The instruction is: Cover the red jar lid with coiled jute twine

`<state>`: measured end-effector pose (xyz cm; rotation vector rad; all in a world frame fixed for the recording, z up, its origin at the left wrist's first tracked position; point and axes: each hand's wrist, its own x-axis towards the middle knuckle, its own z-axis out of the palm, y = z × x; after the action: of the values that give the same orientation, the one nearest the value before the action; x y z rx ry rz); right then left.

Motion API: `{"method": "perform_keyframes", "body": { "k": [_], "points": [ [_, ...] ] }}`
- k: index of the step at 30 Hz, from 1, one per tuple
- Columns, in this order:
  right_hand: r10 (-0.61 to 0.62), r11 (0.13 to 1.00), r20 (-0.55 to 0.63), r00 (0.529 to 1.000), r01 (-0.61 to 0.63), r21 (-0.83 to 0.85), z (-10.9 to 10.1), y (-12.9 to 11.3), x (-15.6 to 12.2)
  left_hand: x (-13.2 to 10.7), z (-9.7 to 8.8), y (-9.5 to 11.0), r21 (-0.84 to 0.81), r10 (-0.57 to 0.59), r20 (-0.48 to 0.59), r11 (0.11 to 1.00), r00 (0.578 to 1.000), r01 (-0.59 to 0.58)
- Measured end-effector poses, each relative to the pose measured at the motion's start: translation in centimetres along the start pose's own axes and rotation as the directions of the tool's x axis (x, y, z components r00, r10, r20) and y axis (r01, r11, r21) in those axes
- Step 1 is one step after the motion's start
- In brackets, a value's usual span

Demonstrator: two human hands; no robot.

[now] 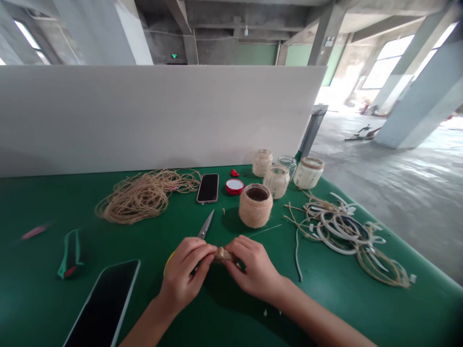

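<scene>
Both hands pinch a short, tan, twine-like piece (221, 253) with a small lump at its middle; its exact kind is partly hidden by the fingers. My left hand (187, 269) closes on its left end, and my right hand (254, 266) closes on its right end. Behind the left hand lies a pair of scissors (206, 225), blades pointing away, with a bit of yellow handle showing beside the hand. Just beyond the right hand, a twine-wrapped jar (255, 212) stands upright with its mouth uncovered.
Several more jars (277, 180) stand at the back right. A loose twine heap (137, 197), a phone (208, 188) and a red-rimmed lid (235, 187) lie behind. Tangled cords (340, 226) lie right; a green cutter (71, 253) and larger phone (104, 303) lie left.
</scene>
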<state>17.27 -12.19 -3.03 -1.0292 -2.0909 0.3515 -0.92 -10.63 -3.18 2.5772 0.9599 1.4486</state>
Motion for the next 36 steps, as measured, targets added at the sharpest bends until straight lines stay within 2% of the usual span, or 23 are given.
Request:
{"method": "perform_keyframes", "body": {
  "k": [10,23,29,36],
  "points": [
    [-0.050,0.989,-0.009,0.999,0.048,-0.139,0.4,0.3,-0.1,-0.1,0.3,-0.1,0.023,0.041,0.052,0.999,0.998,-0.042],
    [-0.052,0.980,0.045,0.998,0.060,-0.192,-0.1,0.1,0.2,-0.4,0.3,-0.1,-0.025,-0.014,0.127,1.000,0.992,0.017],
    [0.029,0.994,0.070,0.997,-0.021,-0.104,-0.3,0.0,0.3,-0.3,0.6,-0.1,-0.030,-0.031,0.153,0.999,0.988,0.036],
    [0.101,0.984,0.022,0.995,-0.103,0.144,-1.2,-0.4,0.6,-0.4,0.2,0.0,-0.073,-0.109,0.053,0.991,0.993,0.112]
  ]
}}
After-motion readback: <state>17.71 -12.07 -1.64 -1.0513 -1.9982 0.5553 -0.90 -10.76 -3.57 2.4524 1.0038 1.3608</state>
